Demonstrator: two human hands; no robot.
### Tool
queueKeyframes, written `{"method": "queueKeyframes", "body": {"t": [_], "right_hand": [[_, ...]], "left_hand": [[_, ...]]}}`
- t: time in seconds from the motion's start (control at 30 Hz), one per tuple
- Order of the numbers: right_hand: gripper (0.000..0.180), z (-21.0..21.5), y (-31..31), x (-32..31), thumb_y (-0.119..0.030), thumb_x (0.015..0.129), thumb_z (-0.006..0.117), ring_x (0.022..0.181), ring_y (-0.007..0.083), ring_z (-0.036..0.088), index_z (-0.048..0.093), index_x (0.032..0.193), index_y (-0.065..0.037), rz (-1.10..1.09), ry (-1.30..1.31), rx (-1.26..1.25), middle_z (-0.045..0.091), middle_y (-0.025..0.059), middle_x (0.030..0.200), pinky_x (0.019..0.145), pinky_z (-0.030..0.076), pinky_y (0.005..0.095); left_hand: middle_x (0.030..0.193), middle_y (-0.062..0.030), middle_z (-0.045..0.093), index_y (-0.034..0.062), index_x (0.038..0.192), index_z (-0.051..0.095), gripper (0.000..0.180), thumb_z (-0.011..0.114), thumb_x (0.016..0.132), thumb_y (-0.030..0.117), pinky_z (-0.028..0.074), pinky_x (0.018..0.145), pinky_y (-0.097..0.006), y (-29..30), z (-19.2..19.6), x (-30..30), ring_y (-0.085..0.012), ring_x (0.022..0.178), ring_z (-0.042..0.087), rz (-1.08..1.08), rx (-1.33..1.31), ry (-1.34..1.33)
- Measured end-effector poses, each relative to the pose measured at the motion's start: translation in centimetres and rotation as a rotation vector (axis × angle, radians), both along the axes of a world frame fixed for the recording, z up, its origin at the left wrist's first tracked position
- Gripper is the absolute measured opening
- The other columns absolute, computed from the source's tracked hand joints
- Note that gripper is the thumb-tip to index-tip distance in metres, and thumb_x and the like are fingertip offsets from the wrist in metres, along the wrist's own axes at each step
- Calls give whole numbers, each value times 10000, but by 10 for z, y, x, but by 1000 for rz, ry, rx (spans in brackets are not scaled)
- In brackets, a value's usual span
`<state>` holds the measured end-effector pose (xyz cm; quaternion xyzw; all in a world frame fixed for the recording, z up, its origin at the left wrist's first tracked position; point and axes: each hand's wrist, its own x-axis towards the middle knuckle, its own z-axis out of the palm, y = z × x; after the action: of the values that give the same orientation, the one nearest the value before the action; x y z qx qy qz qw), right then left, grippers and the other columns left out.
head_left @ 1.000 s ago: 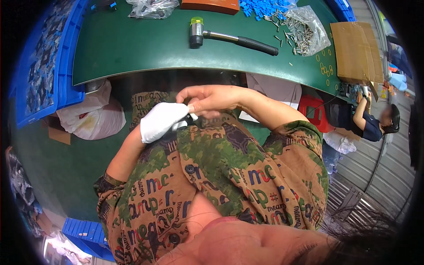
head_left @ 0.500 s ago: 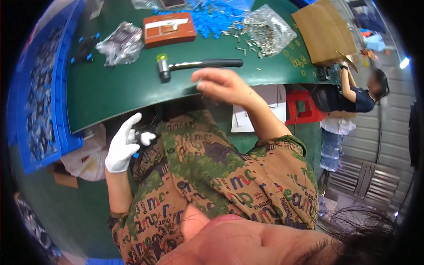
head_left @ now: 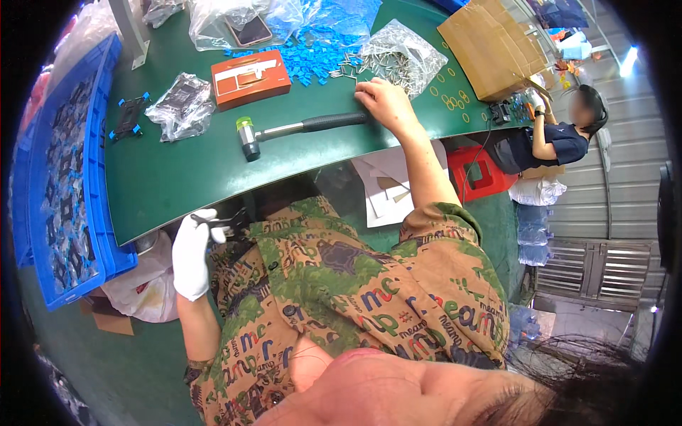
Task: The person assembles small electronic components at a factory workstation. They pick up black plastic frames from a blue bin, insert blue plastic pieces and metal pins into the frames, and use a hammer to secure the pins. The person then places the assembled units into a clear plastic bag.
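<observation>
My left hand [head_left: 190,259], in a white glove, is closed around a black plastic part [head_left: 219,223] beside my lap at the table's front edge. Much of that part is hidden by the glove and lost against the dark background. Bare, my right hand [head_left: 386,105] reaches over the table to the near edge of a heap of small metal pins [head_left: 391,65]. Its fingers are bent together there; anything between them is too small to make out. The pins lie partly on a clear plastic bag [head_left: 419,53]. A hammer [head_left: 305,126] with a black grip lies just left of my right wrist.
Blue small parts [head_left: 312,57] are heaped beside an orange-red box [head_left: 250,79]. A bagged black part [head_left: 183,106] and a black frame with blue corners [head_left: 130,117] lie further left. A blue crate [head_left: 99,241] stands left, a cardboard box [head_left: 490,50] right. A co-worker [head_left: 547,138] sits far right.
My right hand has gone forward from above the table's front edge to the pins. My left fingers, spread before, have closed around the black part. The whole view has shifted.
</observation>
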<state>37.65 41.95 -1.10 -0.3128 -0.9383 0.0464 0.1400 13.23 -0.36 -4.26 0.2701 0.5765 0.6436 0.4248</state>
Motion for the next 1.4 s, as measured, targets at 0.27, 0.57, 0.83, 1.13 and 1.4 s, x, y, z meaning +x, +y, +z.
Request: {"method": "queueKeyframes", "body": {"t": [0.27,0.57,0.83,1.13,1.4], "right_hand": [[190,-2,2,-5,-298,978,644,971,277,677,773,1036,-171,10,-140,170,662,52,991,854,480,469],[191,0,1,-16,-278,979,645,975,280,669,753,1071,-149,71,-117,161,662,57,993,850,477,469],[155,16,-31,-28,-154,977,653,828,277,687,721,1074,-53,230,231,-111,662,88,953,755,537,418],[109,12,-176,-77,-63,966,667,890,248,640,690,1067,-30,711,509,-765,646,88,937,808,518,348],[101,3,-183,-85,-57,957,676,955,258,631,683,1053,-25,731,496,-711,640,90,997,862,521,363]], "left_hand": [[894,-58,644,-45,1358,558,349,490,1080,155,487,817,-285,57,2,36,-140,835,615,-72,33,-126],[863,-54,625,-74,1369,543,393,520,1078,189,492,839,-295,66,-3,49,-156,853,625,-128,44,-241],[867,-61,645,-66,1301,603,317,524,1073,139,505,812,-291,69,-10,41,-142,829,631,-98,-10,-123],[769,-86,667,60,1150,697,208,589,1039,198,508,645,-339,72,12,44,-182,662,636,-108,-265,421],[752,-65,655,29,1130,718,245,592,1036,217,494,649,-316,62,17,39,-150,656,620,-170,-244,302]]}}
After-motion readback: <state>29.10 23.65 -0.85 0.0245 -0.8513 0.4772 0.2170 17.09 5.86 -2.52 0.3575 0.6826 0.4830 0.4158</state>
